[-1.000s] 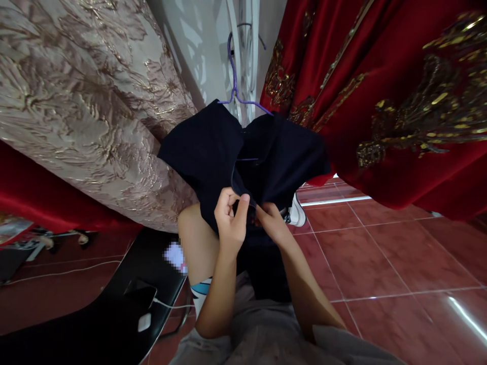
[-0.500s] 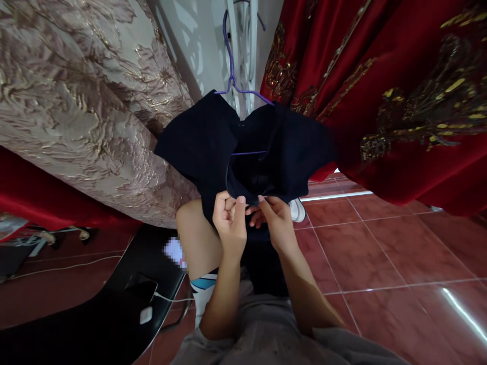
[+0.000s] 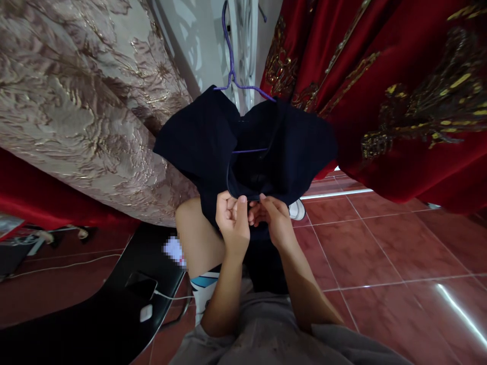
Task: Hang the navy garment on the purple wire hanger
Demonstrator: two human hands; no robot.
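Note:
A dark navy garment (image 3: 213, 142) hangs on a purple hanger (image 3: 233, 76) in front of me. My left hand (image 3: 233, 223) pinches the garment's lower front edge with thumb and fingers closed on the cloth. My right hand (image 3: 274, 219) grips the same edge just to the right, and the two hands touch. The hanger's hook goes up out of view along a white frame (image 3: 245, 45).
A beige embroidered drape (image 3: 76, 101) hangs at the left and a red gold-embroidered cloth (image 3: 399, 91) at the right. A black seat (image 3: 114, 314) at lower left carries a phone (image 3: 141, 286) with a white charger. The floor is red tile (image 3: 380, 253). A white shoe (image 3: 297, 209) shows behind the garment.
Both hands have come closer together on the garment's lower edge. The garment and hanger sit slightly higher in view than a second ago.

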